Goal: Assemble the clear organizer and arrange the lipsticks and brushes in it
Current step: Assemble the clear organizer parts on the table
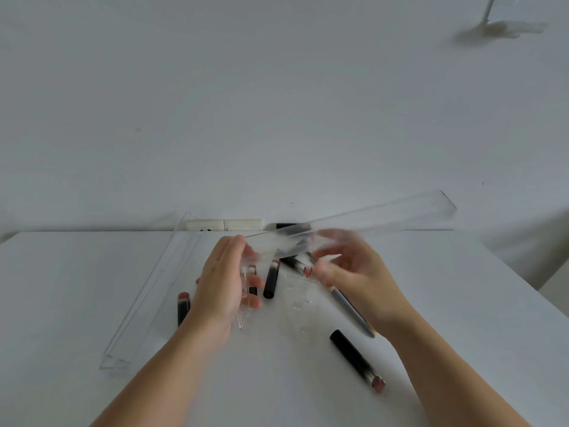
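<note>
Head view: both hands (223, 278) lift clear panel (354, 221).

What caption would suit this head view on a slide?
Two hands lift a long clear panel above lipsticks scattered on a white table.

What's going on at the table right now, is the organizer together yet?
Not yet. A person has a long clear panel lifted off the white table, with the left hand and right hand at its near end; motion blur hides the exact grip. Another long clear piece lies flat to the left. Several lipsticks lie loose on the table, none placed in anything.
</note>
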`<state>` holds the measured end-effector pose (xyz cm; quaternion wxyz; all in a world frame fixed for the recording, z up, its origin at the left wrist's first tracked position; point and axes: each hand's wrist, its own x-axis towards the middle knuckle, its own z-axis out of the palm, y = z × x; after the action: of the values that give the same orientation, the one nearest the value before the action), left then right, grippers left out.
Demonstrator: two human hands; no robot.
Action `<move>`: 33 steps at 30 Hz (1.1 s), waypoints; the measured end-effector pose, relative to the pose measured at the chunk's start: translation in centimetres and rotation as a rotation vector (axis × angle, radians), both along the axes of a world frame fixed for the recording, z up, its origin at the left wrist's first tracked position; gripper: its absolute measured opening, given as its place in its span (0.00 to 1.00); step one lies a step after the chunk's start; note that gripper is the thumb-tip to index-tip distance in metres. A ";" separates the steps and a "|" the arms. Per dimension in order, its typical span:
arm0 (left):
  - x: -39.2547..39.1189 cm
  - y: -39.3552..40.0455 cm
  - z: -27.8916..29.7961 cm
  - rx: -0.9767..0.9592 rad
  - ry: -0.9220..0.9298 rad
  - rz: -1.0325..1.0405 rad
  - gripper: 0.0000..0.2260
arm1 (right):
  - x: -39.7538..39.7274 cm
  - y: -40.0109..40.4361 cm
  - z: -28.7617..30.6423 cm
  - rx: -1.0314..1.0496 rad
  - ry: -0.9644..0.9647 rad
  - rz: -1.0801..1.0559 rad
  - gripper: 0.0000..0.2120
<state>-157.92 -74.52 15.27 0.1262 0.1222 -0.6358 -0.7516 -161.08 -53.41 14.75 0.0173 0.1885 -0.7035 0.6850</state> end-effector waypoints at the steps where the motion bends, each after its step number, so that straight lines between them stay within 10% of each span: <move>1: -0.1 -0.1 0.1 0.035 -0.002 0.025 0.11 | 0.2 -0.3 0.0 0.160 0.028 -0.068 0.24; 7: -0.5 -0.3 0.2 0.163 0.041 0.144 0.11 | 1.5 -3.7 1.2 1.236 0.177 -0.255 0.33; 16: -0.9 -0.8 0.4 0.260 0.049 0.163 0.11 | 2.0 -6.6 2.0 1.587 0.132 -0.276 0.23; 25: -1.1 -1.2 0.3 0.267 0.050 0.161 0.10 | 1.5 -3.9 3.3 1.152 -0.079 -0.286 0.17; 33: -0.8 -0.8 0.1 0.208 0.044 0.107 0.10 | -1.0 4.9 3.8 -0.372 -0.523 -0.215 0.26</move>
<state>-158.74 -75.37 15.39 0.1668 0.1517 -0.5439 -0.8083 -162.03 -48.52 18.52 -0.0576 -0.0750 -0.5629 0.8211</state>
